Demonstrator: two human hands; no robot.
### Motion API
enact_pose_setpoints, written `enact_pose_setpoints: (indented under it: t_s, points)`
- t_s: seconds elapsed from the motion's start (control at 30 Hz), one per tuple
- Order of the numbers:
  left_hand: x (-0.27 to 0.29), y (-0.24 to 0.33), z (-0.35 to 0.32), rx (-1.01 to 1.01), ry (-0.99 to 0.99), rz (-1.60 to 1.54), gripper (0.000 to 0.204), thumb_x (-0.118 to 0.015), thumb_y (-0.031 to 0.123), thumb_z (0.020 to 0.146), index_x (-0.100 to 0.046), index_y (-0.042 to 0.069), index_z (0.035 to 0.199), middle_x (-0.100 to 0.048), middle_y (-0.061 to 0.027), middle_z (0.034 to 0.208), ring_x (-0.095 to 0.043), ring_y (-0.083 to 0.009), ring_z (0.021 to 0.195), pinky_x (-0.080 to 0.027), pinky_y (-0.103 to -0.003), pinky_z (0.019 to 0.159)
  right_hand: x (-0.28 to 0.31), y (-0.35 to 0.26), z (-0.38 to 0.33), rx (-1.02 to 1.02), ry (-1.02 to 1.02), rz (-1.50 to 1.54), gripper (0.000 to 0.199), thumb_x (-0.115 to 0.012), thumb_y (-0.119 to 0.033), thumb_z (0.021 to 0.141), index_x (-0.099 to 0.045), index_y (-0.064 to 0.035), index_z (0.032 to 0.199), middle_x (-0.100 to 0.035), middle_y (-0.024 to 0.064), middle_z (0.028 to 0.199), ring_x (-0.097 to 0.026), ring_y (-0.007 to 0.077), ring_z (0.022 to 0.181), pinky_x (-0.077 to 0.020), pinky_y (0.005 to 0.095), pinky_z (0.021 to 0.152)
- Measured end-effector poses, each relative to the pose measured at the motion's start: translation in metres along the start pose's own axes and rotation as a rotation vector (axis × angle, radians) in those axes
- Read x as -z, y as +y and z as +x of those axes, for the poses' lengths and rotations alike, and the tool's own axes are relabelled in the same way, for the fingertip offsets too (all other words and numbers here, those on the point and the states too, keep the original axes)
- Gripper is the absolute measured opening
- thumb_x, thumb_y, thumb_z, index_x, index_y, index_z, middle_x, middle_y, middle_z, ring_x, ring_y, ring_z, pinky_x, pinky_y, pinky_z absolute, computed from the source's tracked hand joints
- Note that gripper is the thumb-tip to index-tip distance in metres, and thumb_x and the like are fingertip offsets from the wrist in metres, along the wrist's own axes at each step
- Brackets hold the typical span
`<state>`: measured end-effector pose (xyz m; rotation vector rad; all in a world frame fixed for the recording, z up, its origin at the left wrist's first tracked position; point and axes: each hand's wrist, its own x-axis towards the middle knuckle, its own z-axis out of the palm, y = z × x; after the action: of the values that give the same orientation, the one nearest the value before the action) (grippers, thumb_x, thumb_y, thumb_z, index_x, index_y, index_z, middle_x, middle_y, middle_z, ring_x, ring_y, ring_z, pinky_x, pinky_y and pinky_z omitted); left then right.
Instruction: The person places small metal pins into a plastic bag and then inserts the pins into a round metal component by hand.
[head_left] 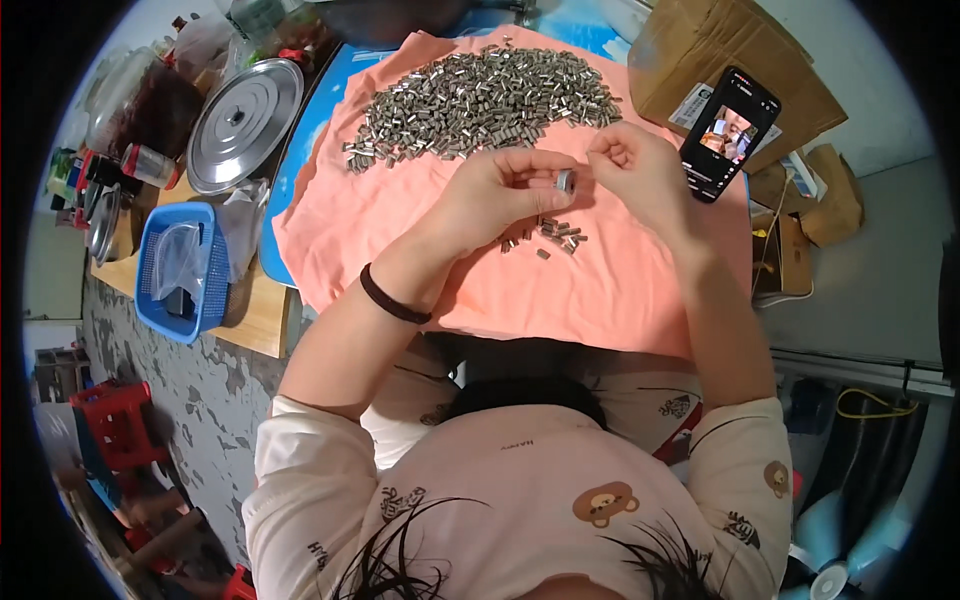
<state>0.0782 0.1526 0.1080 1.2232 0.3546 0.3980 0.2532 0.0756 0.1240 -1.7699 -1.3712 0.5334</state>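
My left hand (490,198) is closed, its thumb and fingers pinching a small silver metal ring (566,182) with a dark centre. Just to the right, my right hand (643,172) is raised with its fingers curled and pressed together near the ring. Whatever those fingertips hold, if anything, is too small to make out. Under both hands spreads a pink cloth (400,250). A small scatter of short metal pins (562,236) lies on it below the ring. Farther back is a wide heap of similar metal pins (480,105).
A lit phone (728,135) leans against a cardboard box (690,45) at the far right. To the left are a round metal lid (245,125), a blue plastic basket (205,290) and several jars. Red stools (120,425) stand at lower left, a fan (830,580) at lower right.
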Motion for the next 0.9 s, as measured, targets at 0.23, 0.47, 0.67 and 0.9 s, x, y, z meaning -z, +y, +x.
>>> enact_pose_setpoints:
  t_s: [0.23, 0.47, 0.67, 0.9]
  points:
    - [-0.005, 0.003, -0.001, 0.021, 0.061, -0.054, 0.028, -0.059, 0.002, 0.078, -0.057, 0.000, 0.106, -0.062, -0.0022, 0.075, -0.048, -0.0008, 0.052, -0.034, -0.014, 0.041, -0.009, -0.005, -0.024, 0.038, -0.063, 0.268, 0.009, -0.061, -0.007, 0.073, -0.059, -0.0009, 0.079, -0.062, 0.0025, 0.070, -0.057, 0.0071, 0.065, -0.0476, 0.0211, 0.061]
    - [-0.003, 0.002, -0.002, 0.036, 0.018, -0.017, 0.030, -0.059, 0.001, 0.078, -0.056, 0.000, 0.108, -0.063, -0.0038, 0.079, -0.051, -0.0012, 0.056, -0.035, -0.014, 0.043, -0.007, -0.010, -0.028, 0.102, -0.068, 0.225, 0.008, -0.061, -0.008, 0.071, -0.058, -0.0012, 0.075, -0.060, 0.0048, 0.069, -0.057, 0.0096, 0.062, -0.0467, 0.0232, 0.058]
    - [-0.003, 0.002, -0.003, 0.061, 0.062, 0.053, 0.029, -0.060, 0.003, 0.078, -0.057, 0.001, 0.107, -0.063, -0.0030, 0.079, -0.049, -0.0009, 0.053, -0.035, -0.014, 0.041, -0.008, -0.032, -0.034, 0.303, 0.031, -0.219, 0.006, -0.059, -0.004, 0.069, -0.056, -0.0003, 0.073, -0.056, 0.0093, 0.067, -0.055, 0.0178, 0.058, -0.0437, 0.0281, 0.053]
    - [-0.007, 0.004, -0.002, 0.068, 0.037, 0.090, 0.029, -0.062, 0.006, 0.078, -0.057, 0.001, 0.106, -0.064, -0.0025, 0.079, -0.049, 0.0000, 0.053, -0.035, -0.013, 0.042, 0.002, -0.009, -0.029, 0.113, -0.119, 0.156, 0.008, -0.061, -0.006, 0.073, -0.056, 0.0000, 0.075, -0.058, 0.0069, 0.070, -0.056, 0.0120, 0.062, -0.0453, 0.0251, 0.054]
